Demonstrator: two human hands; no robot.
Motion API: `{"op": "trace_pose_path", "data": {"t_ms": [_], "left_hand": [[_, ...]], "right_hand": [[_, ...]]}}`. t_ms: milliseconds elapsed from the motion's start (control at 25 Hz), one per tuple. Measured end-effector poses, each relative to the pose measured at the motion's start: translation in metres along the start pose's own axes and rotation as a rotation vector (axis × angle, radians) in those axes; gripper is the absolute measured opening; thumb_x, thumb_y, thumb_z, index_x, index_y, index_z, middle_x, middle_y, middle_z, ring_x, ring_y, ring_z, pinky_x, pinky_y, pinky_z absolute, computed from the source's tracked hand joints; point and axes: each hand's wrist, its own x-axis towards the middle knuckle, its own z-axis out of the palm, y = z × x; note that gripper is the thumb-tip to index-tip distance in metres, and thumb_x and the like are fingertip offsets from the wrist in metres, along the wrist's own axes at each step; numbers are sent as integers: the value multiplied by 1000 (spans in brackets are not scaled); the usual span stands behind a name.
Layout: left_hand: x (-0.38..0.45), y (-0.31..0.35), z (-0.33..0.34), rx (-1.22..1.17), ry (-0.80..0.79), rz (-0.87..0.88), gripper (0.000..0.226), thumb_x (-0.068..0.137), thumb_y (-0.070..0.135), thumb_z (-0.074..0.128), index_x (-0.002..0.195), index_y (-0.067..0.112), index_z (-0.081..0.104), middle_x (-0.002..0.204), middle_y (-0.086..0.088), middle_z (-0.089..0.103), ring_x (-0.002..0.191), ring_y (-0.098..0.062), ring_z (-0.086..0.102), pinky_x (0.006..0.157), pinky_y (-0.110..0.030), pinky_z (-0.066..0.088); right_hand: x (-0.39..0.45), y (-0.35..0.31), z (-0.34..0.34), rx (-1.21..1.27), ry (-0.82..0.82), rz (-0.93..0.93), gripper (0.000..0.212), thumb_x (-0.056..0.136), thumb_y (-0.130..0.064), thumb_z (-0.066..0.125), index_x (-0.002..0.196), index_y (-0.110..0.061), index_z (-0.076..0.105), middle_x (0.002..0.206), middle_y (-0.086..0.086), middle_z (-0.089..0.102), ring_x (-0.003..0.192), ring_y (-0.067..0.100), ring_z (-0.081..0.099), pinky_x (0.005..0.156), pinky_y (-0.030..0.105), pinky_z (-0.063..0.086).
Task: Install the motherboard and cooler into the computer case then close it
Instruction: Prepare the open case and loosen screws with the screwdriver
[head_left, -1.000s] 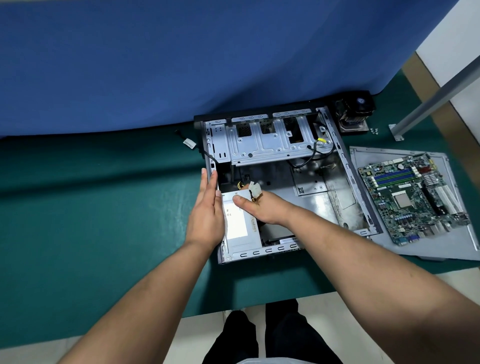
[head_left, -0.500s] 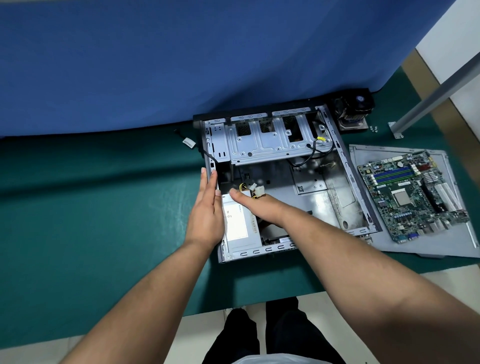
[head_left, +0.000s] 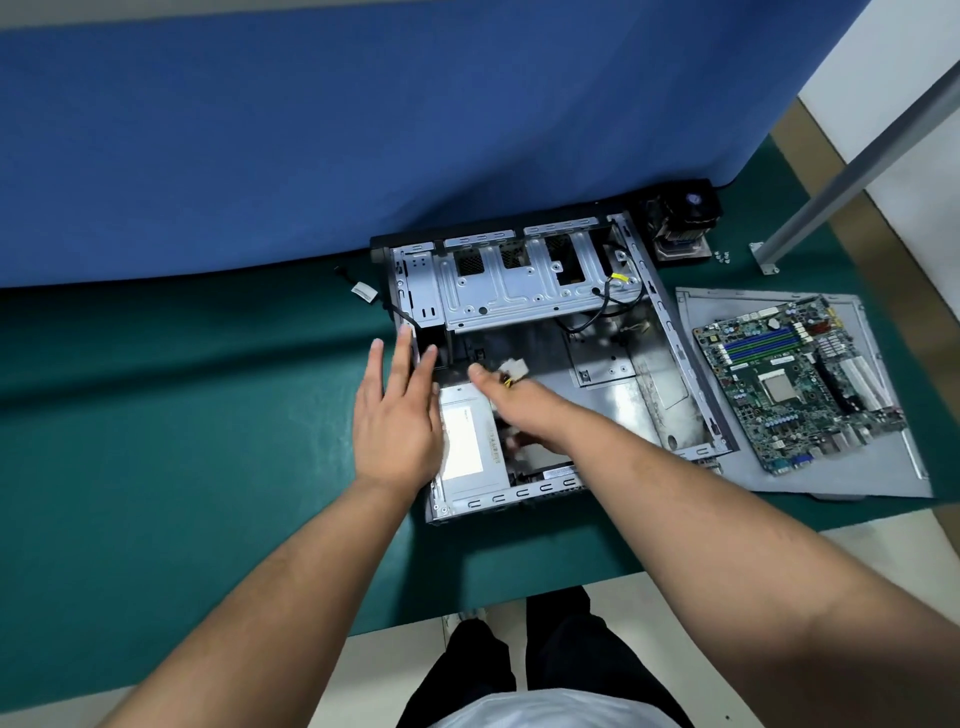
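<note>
Left hand (head_left: 397, 415), fingers straight and spread, lies at the left wall of the open case (head_left: 675, 332), frame centre. Right hand (head_left: 511, 400) holds a white connector (head_left: 514, 371) inside it. Motherboard (head_left: 795, 379) lies right of the case; cooler (head_left: 683, 221) upper right.

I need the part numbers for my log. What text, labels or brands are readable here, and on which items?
None is legible.
White sticker on the grey power supply box: print too faint to read.
Barcode label on the open metal computer case's near rim: blurred.
Green motherboard: markings too small.
</note>
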Motion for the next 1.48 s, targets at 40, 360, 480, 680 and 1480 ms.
{"op": "trace_pose_path", "data": {"t_ms": [40,360,480,680,1480], "left_hand": [[1,0,-2,70,5,96,45,107,33,42,151,26,47,165,5,33,157,-24,15,122,-45,20],[19,44,-3,323,-279,116,58,97,67,22,109,21,56,107,-2,69,111,-24,62,120,-52,12],[25,60,-1,337,-343,9,58,95,67,30,115,22,60,112,-2,68,114,-24,62,119,-53,8],[15,61,4,358,-210,26,48,93,54,28,111,23,60,110,1,68,108,-21,61,119,-50,13],[3,67,0,416,-308,77,39,92,38,45,124,20,58,121,-1,64,120,-24,57,121,-51,12]], "right_hand": [[-2,1,-8,132,35,-14,59,93,-71,53,122,-22,67,131,0,68,112,24,66,97,48,58],[-69,43,-60,-755,135,-323,70,80,-90,40,105,-29,62,104,-6,66,90,15,64,78,34,55],[-76,66,-55,-1269,-28,-409,88,68,-101,32,113,-28,52,112,-2,65,99,25,65,78,38,50],[-67,84,-50,-1423,183,-589,69,84,-89,30,97,-23,42,98,6,70,84,34,69,65,38,37],[-91,90,-33,-1200,74,-395,87,78,-94,35,123,-21,51,126,3,58,101,32,65,80,41,52]]}}
